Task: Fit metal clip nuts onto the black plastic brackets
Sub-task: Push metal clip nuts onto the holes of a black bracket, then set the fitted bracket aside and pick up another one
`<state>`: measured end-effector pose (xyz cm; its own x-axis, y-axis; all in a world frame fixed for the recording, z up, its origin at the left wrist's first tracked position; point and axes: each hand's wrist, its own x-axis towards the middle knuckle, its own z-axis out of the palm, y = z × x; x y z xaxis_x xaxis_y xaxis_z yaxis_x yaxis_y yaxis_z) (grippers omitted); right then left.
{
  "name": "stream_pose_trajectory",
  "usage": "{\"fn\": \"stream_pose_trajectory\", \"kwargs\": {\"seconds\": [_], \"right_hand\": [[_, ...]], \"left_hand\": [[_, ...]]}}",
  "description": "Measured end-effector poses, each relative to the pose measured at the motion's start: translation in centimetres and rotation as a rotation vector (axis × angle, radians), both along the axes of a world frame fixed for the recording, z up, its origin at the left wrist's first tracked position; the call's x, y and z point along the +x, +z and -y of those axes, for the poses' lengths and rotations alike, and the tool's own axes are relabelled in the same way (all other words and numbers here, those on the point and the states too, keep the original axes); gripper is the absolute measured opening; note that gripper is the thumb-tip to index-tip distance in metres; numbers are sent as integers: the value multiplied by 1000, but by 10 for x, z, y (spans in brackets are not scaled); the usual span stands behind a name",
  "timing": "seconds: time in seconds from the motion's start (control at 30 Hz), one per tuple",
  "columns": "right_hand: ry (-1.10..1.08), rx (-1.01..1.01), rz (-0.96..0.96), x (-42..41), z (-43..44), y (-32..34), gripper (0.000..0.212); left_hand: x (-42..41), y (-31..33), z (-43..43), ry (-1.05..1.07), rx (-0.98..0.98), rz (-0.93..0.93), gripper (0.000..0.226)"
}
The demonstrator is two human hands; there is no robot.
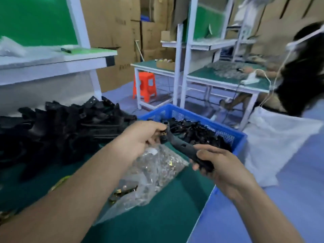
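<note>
A long black plastic bracket (182, 147) is held above the green table between both hands. My right hand (222, 167) grips its near end with curled fingers. My left hand (140, 135) holds the far end, thumb and fingers pinching a small brass-coloured clip nut (164, 134) against the bracket there. A clear plastic bag of metal clip nuts (154, 171) lies on the table just under the hands, with a few loose nuts (121, 191) near its open mouth.
A big heap of black brackets (66, 125) fills the table's left side. A blue crate (240, 137) with more black brackets stands at the table's right edge. Beyond are white workbenches, an orange stool (144, 85), cardboard boxes and a person (301, 71) at the far right.
</note>
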<state>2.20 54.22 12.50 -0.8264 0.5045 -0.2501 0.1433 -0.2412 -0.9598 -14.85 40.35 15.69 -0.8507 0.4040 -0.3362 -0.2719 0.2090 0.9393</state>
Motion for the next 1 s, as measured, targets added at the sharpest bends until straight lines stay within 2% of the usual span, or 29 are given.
{"fn": "stream_pose_trajectory", "kwargs": {"seconds": [0.1, 0.2, 0.27, 0.3, 0.33, 0.4, 0.43, 0.5, 0.57, 0.63, 0.67, 0.87, 1.0], "right_hand": [[-184, -183, 26, -15, -35, -22, 17], [-291, -416, -26, -63, -76, -21, 10], [-303, -537, -113, -102, -104, -14, 16], [-265, -554, -105, -117, -117, -14, 26], [-207, -511, -26, -129, -127, -19, 33], [-43, -234, 246, -145, -135, -38, 39], [19, -71, 355, -152, -132, -47, 33], [39, 187, 451, -162, -117, -59, 6], [46, 307, 441, -175, -101, -66, 10], [36, 323, 380, -186, -84, -68, 9], [29, 343, 345, -190, -76, -67, 11], [30, 485, 145, -208, -17, -32, 18], [240, 618, 97, -226, 42, -8, 25]], "left_hand": [[-21, -11, -61, -90, -64, 126, 24], [-46, -13, -102, -24, 199, 263, 4], [-67, -14, -118, 68, 384, 344, 29], [-77, -15, -123, 81, 392, 367, 41], [-83, -16, -125, 58, 352, 380, 52], [-93, -18, -122, -2, 246, 364, 61], [-100, -19, -117, -24, 199, 339, 60], [-116, -23, -103, -27, 123, 270, 51], [-131, -28, -84, 4, 62, 213, 33], [-139, -32, -63, 36, 17, 185, 11], [-140, -33, -51, 56, -1, 173, 8], [-140, -45, 32, 268, -69, 32, 11], [-131, -47, 102, 456, 28, -30, 26]]}}
